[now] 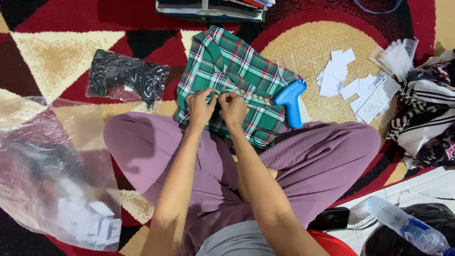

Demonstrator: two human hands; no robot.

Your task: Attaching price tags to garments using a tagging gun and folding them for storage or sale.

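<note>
Big patterned carpet (57, 52) all over the floor, red, black and tan, with triangles and curves. Sitting cross-legged on it, in soft purple trousers (327, 151).

Large clear plastic bag (42, 170) crumpled at the left side, with small white bits inside near its bottom. Heap of striped and flowery cloth (426, 118) at the right edge. Stack of folded clothes (213, 8) at the top, only partly in view.

Green plaid shirt (232, 66) lying flat on the carpet, right in front of the knees and partly over them. Green, white, red and dark lines crossing in squares. Collar at the upper left. Row of small pale buttons running across the middle.

Black garment in a shiny clear bag (125, 78) left of the shirt, just beside it. Scattered white paper tags (350, 80) right of the shirt, on the tan curve of the carpet. Clear plastic water bottle (403, 225) at the lower right, lying tilted. Blue tagging gun (290, 99) resting on the right edge of the shirt, handle pointing toward the knee. Black phone (332, 219) by the right leg.

Left hand (200, 106) and right hand (233, 106) close together, touching, at the middle of the shirt. Fingers of both pressed together, pinching the cloth at the button line.
</note>
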